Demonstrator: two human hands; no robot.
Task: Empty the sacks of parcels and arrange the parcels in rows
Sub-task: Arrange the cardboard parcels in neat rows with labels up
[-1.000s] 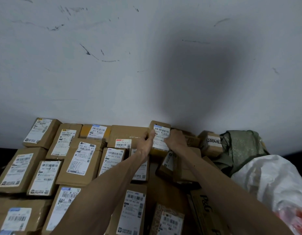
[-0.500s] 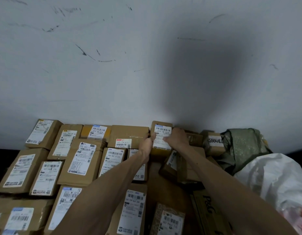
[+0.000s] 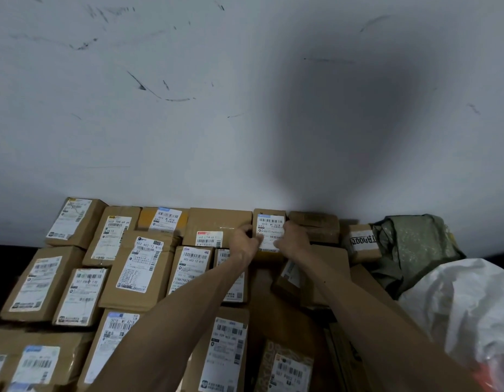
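Already laid rows (image 3: 140, 261): labelled brown parcels lie face up, row behind row, from the wall (image 3: 160, 137) toward you across the left side.
Wide box (image 3: 219, 222): it sits in the back row, touching the small parcel's left side.
Left hand (image 3: 243, 241): your fingers curl round the small parcel's left edge and grip it.
Small parcel (image 3: 269, 224): it is in the back row against the wall, label facing you.
Right hand (image 3: 292, 240): your thumb and fingers pinch the same parcel's right edge.
Step in hand: you seem to be seating this parcel into the back row.
Next move: probably square it flush with its neighbours, then let go with both hands.
Loose boxes (image 3: 324, 267): tilted under your right forearm, not yet in rows.
Green sack (image 3: 415, 247): crumpled and slumped by the wall; its contents are hidden.
White sack (image 3: 466, 301): nearer you, bulging, so likely not emptied; you cannot tell what it holds.
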